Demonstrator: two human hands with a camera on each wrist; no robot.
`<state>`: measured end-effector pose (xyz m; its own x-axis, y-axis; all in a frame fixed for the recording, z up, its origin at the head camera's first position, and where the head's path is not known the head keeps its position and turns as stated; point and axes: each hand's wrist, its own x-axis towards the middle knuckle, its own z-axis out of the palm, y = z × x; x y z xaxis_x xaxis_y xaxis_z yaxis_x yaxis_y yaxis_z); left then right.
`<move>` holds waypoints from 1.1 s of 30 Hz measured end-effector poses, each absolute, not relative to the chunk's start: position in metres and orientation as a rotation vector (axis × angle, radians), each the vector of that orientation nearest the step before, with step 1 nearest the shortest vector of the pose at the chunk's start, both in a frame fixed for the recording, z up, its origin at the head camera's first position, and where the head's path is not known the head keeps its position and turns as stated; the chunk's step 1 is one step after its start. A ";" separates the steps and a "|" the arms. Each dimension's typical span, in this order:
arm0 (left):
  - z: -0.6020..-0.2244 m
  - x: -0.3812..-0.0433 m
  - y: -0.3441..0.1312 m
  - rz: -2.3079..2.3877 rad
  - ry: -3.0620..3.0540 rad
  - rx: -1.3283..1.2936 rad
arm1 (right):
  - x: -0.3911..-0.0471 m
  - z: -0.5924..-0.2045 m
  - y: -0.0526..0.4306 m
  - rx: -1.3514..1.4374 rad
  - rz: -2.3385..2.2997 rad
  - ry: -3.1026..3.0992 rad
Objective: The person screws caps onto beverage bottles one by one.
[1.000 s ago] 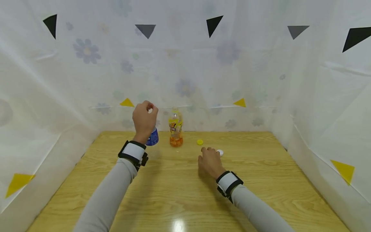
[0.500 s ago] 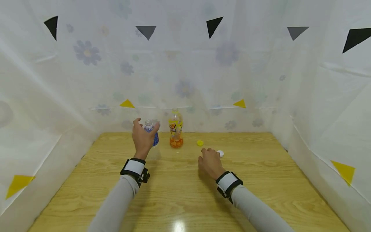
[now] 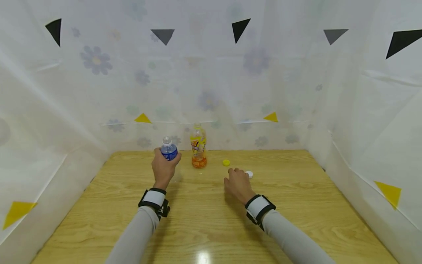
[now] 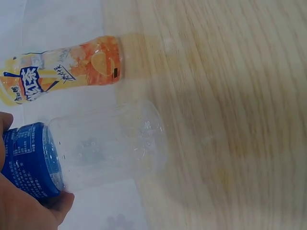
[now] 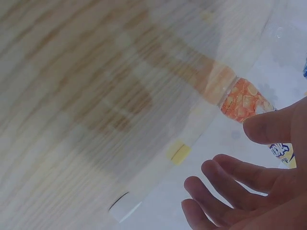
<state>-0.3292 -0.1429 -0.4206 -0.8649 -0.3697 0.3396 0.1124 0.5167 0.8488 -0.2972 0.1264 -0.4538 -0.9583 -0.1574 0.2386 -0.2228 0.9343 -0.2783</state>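
My left hand (image 3: 162,169) grips an uncapped clear plastic bottle (image 3: 168,149) round its blue label, thumb on the right side. In the left wrist view, the see-through lower part of that bottle (image 4: 105,146) looks upright on the table. My right hand (image 3: 240,186) hovers low over the wood with loosely bent fingers (image 5: 235,189), holding nothing. Just beyond it lies a white bottle cap (image 3: 249,174), and a yellow bottle cap (image 3: 226,162) sits farther back. Between the hands, toward the rear, stands an uncapped drink bottle with a yellow-and-orange label (image 3: 198,145).
A wooden table (image 3: 204,216) spans the space below both arms. White flower-patterned sheeting (image 3: 211,73) closes the back and both sides, marked with black, grey and yellow triangles.
My left hand has come down from above the blue-labelled bottle, spread its fingers, and taken hold of the bottle at its label. The right hand has stayed in place.
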 end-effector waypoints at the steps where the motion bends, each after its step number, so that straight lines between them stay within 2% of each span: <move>1: -0.421 -0.329 -0.143 -1.321 -2.280 0.207 | -0.297 -0.454 0.126 0.284 0.452 -2.876; 18: -0.419 -0.330 -0.144 -1.269 -2.342 0.169 | -0.297 -0.454 0.122 0.301 0.480 -2.860; 33: -0.393 -0.299 -0.091 -1.280 -2.431 -0.215 | -0.299 -0.456 0.120 0.279 0.474 -2.856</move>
